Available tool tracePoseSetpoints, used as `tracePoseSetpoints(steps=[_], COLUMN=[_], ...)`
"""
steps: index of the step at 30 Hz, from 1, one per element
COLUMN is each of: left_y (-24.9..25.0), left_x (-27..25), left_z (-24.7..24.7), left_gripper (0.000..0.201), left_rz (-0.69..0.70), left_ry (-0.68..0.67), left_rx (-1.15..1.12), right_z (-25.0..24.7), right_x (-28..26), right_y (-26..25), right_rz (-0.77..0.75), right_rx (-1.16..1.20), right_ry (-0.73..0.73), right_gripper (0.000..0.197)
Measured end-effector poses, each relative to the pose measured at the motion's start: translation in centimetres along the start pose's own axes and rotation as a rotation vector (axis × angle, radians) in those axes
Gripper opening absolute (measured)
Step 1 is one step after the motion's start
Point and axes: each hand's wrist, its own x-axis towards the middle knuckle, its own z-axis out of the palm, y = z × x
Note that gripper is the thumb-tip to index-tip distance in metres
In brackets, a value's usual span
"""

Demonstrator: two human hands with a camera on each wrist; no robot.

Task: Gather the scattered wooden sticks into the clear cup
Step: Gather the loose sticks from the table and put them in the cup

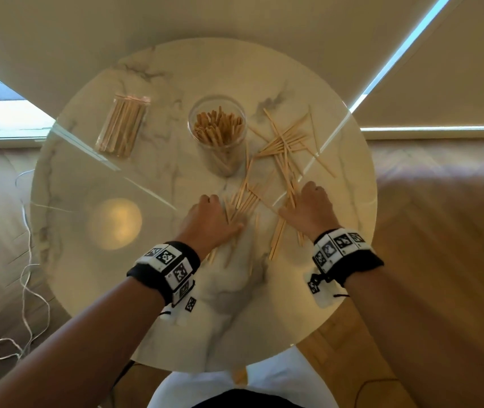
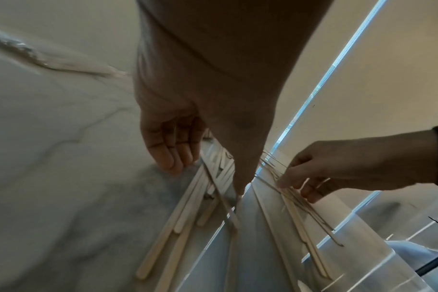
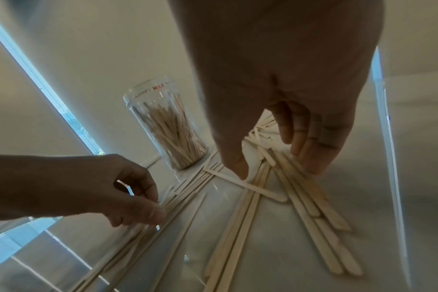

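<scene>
A clear cup (image 1: pixel 217 134) stands upright mid-table, packed with wooden sticks; it also shows in the right wrist view (image 3: pixel 163 126). Loose wooden sticks (image 1: pixel 285 142) lie criss-crossed to its right and run down toward me. My left hand (image 1: pixel 220 210) rests over one bunch (image 2: pixel 188 213), thumb and loosely curled fingers touching the table on either side. My right hand (image 1: pixel 302 201) sits over another bunch (image 3: pixel 310 207), thumb and fingertips spread and touching sticks that lie flat. No stick is lifted by either hand.
A clear packet of sticks (image 1: pixel 123 126) lies at the table's far left. The round marble table (image 1: pixel 87 260) ends close to my body. A white cable (image 1: pixel 26 260) trails on the floor to the left, and window blinds stand behind.
</scene>
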Motion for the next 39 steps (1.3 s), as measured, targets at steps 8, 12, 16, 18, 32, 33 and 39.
tracePoseSetpoints(steps=[8, 12, 16, 18, 32, 33, 39], left_y=[1.6, 2.3, 2.6, 2.8, 2.3, 2.3, 1.6], left_x=[0.0, -0.1, -0.1, -0.1, 0.8, 0.9, 1.4], left_z=[-0.1, -0.1, -0.1, 0.0, 0.7, 0.6, 0.6], left_gripper=[0.046, 0.047, 0.050, 0.049, 0.037, 0.033, 0.031], left_rz=[-0.075, -0.120, -0.147, -0.153, -0.058, -0.056, -0.003], left_ry=[0.006, 0.000, -0.004, -0.007, 0.027, 0.017, -0.057], left_rx=[0.012, -0.015, -0.047, -0.044, 0.015, 0.003, 0.024], right_z=[0.3, 0.3, 0.1, 0.1, 1.6, 1.8, 1.9], right_x=[1.3, 1.6, 1.9, 2.1, 2.1, 2.4, 3.0], right_y=[-1.2, -0.9, -0.8, -0.7, 0.0, -0.2, -1.2], right_rz=[0.044, 0.033, 0.020, 0.009, -0.009, 0.011, 0.052], right_rx=[0.044, 0.054, 0.043, 0.034, 0.088, 0.099, 0.073], right_ry=[0.037, 0.024, -0.004, -0.009, -0.005, -0.006, -0.014], right_gripper=[0.049, 0.047, 0.053, 0.051, 0.025, 0.020, 0.012])
